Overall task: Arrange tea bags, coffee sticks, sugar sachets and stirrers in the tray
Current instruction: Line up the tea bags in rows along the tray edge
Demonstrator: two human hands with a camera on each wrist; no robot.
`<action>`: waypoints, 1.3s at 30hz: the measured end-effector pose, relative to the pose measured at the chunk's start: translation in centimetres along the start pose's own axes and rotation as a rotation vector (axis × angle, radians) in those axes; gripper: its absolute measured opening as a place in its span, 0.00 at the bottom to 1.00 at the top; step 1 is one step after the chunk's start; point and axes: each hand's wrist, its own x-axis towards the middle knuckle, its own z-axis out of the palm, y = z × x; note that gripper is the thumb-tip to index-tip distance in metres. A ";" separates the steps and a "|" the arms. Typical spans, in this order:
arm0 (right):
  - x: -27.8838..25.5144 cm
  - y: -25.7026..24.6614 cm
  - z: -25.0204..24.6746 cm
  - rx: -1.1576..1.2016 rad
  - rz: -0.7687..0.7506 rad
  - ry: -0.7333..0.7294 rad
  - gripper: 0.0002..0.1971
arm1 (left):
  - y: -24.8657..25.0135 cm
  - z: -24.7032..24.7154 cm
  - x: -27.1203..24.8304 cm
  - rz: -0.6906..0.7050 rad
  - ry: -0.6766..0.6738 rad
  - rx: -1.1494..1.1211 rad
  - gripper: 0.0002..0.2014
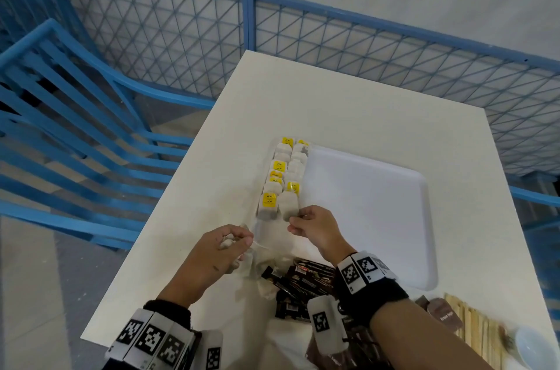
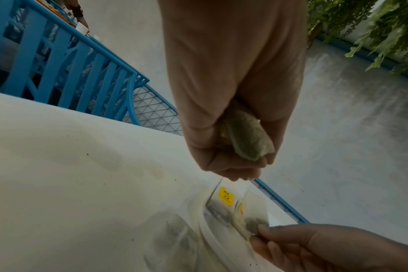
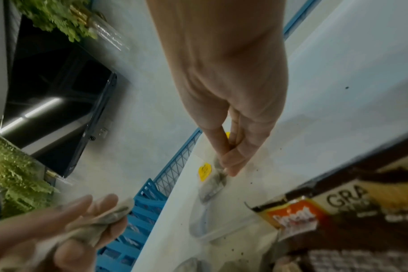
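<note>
Papery tea bag [image 1: 289, 206] pinched by right hand [image 1: 315, 228]; left hand [image 1: 225, 250] clutches crumpled tea bags [image 2: 245, 134].

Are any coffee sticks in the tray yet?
No: the coffee sticks lie on the table beside the tray, which holds only tea bags.

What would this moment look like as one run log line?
step: laying tea bags | left hand: holds spare tea bags | right hand: pinches nearest tea bag in tray | coffee sticks: on table
</note>
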 end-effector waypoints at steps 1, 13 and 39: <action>0.1 0.1 0.1 -0.015 0.008 0.009 0.04 | 0.0 0.0 0.0 0.002 0.000 0.002 0.04; 0.3 -0.1 0.7 -0.260 -0.041 0.084 0.11 | 0.5 -0.3 -0.3 0.002 0.011 0.001 0.04; -6.5 -2.2 0.2 0.084 -0.334 -0.188 0.05 | 1.7 0.4 -1.5 -0.016 -0.009 -0.009 0.07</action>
